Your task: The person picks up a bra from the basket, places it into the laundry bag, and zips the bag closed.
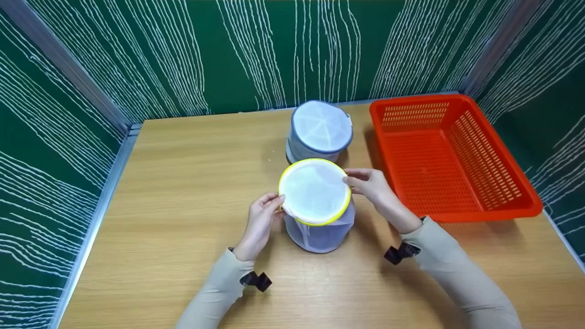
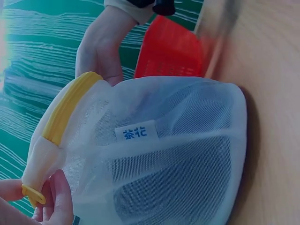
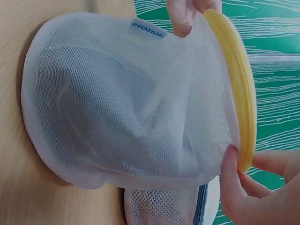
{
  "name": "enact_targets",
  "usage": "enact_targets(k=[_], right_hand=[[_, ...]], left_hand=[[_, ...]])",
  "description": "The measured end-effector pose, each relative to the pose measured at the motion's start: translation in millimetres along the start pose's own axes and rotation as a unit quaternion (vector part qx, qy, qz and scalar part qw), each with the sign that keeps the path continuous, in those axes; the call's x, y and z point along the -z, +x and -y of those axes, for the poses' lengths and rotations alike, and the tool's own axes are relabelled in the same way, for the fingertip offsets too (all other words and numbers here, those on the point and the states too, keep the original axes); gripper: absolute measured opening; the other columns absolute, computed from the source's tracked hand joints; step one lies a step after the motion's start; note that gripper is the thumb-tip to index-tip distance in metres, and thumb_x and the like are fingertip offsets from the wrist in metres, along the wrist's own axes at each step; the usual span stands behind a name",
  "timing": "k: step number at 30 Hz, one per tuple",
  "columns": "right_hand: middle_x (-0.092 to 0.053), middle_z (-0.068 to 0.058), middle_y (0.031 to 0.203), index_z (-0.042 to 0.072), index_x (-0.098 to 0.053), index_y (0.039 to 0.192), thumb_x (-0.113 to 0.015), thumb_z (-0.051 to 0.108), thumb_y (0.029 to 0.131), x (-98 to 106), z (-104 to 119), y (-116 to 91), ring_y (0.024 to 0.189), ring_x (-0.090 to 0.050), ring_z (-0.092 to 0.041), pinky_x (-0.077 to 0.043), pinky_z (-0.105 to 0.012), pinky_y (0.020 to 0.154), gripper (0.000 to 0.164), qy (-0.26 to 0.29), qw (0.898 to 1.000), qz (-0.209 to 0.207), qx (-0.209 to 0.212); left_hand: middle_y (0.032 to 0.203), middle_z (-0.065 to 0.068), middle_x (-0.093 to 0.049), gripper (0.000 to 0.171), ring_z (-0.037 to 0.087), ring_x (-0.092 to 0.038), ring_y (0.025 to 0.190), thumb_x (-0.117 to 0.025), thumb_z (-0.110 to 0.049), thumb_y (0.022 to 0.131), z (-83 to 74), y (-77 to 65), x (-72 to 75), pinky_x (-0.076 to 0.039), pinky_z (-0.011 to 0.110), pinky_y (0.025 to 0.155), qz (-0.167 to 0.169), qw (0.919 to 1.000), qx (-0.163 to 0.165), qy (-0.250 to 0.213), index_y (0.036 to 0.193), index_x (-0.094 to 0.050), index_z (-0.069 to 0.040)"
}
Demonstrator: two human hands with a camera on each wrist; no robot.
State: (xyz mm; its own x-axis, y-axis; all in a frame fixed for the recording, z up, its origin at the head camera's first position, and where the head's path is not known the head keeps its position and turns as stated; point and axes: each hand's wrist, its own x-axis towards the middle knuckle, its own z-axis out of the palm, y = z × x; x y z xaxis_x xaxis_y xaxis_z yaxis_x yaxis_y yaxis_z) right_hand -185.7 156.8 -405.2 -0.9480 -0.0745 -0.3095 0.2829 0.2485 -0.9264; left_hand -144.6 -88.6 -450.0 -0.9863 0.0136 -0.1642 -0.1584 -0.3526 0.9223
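A white mesh laundry bag (image 1: pixel 320 235) with a yellow zipper (image 3: pixel 239 84) round its top stands upright on the table, its round lid (image 1: pixel 315 192) facing up. Something dark shows through the mesh in both wrist views. My left hand (image 1: pixel 260 221) pinches the lid's edge beside the yellow zipper pull (image 2: pixel 33 194). On the opposite side my right hand (image 1: pixel 370 185) holds the zippered rim between thumb and fingers. The wrist views show small labels sewn on the bag's side, such as a blue one (image 3: pixel 149 29).
Just behind stands a second mesh bag (image 1: pixel 321 125) with a blue-grey zipper rim. A red plastic basket (image 1: pixel 525 212) with slotted sides is at the right. Green panels (image 1: pixel 228 55) with white wavy lines enclose the wooden table (image 1: pixel 183 183) at the back and sides.
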Motion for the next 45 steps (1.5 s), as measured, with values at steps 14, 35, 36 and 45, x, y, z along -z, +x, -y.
enact_targets(k=[14, 35, 36, 45], right_hand=[[-0.052, -0.015, 0.116, -0.002, -0.049, 0.122, -0.057, 0.018, 0.085, -4, -2, 2, 0.086, -0.058, -0.012, -0.049, -0.022, 0.077, 0.042, 0.126, 0.991, -0.035, -0.005], [-0.056, -0.007, 0.104, -0.005, -0.046, 0.123, -0.059, 0.014, 0.084, -4, -19, 4, 0.082, -0.059, -0.012, -0.050, -0.024, 0.076, 0.045, 0.199, 0.979, -0.031, -0.021], [-0.055, -0.008, 0.105, -0.005, -0.045, 0.123, -0.059, 0.014, 0.084, -3, -20, 4, 0.082, -0.060, -0.011, -0.050, -0.024, 0.076, 0.045, 0.198, 0.979, -0.031, -0.024], [-0.051, -0.014, 0.114, -0.005, -0.044, 0.125, -0.056, 0.011, 0.086, -1, -22, 2, 0.084, -0.059, -0.011, -0.050, -0.025, 0.077, 0.044, 0.191, 0.981, -0.027, -0.018]], left_hand=[[0.074, 0.004, -0.056, 0.010, 0.011, -0.054, 0.065, -0.055, -0.003, 0.083, -22.0, 16.6, -15.8, -0.047, 0.023, 0.060, -0.028, 0.9993, 0.000, -0.024, 0.090, -0.052, 0.003], [0.070, 0.001, -0.054, 0.010, 0.009, -0.053, 0.062, -0.051, -0.005, 0.085, -11.5, 27.6, -16.9, -0.045, 0.020, 0.058, -0.028, 0.9994, 0.019, -0.002, 0.090, -0.054, 0.003], [0.070, 0.001, -0.054, 0.011, 0.009, -0.053, 0.063, -0.051, -0.006, 0.085, -10.4, 28.3, -16.2, -0.045, 0.020, 0.059, -0.027, 0.9994, 0.021, 0.002, 0.090, -0.054, 0.004], [0.075, 0.002, -0.054, 0.021, 0.009, -0.053, 0.065, -0.054, -0.011, 0.084, 4.8, 36.4, -7.1, -0.045, 0.020, 0.060, -0.023, 0.9995, 0.016, 0.018, 0.097, -0.054, 0.006]])
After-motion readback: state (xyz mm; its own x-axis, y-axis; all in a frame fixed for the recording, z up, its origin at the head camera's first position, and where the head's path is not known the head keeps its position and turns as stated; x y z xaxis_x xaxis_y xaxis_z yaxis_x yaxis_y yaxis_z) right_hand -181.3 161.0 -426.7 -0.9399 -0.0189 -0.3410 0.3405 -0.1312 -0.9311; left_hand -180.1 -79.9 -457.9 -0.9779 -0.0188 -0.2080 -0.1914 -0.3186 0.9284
